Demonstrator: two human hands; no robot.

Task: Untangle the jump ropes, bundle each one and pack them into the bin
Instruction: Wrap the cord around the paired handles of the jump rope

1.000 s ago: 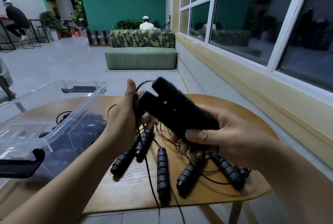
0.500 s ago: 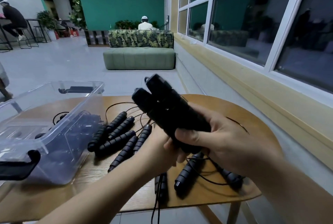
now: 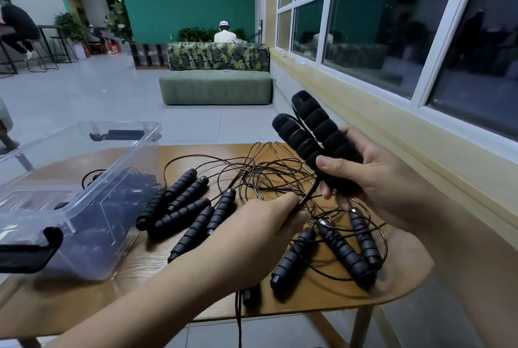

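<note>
Some dark bundles (image 3: pixel 123 190) seem to lie in the bin (image 3: pixel 84 127) already; many loose handles (image 3: pixel 182 213) and tangled cords (image 3: pixel 266 174) sit on the table (image 3: pixel 398 286). Right hand (image 3: pixel 372 176) grips one rope's paired handles (image 3: pixel 314 134) above the table, left hand (image 3: pixel 263 230) pinches its cord (image 3: pixel 309 197). Most untangling and bundling looks undone.

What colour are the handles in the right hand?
Black ribbed foam. The head view shows the handles in the right hand.

2 bare forearms fill the lower frame: the left forearm (image 3: pixel 157 303) comes in from 7 o'clock, the right forearm (image 3: pixel 462 249) from 4 o'clock, both uncovered as far as the picture's edge. The left hand (image 3: pixel 260 235) and right hand (image 3: pixel 375 176) are bare too. The right thumb (image 3: pixel 326 164) has a short nail.
</note>
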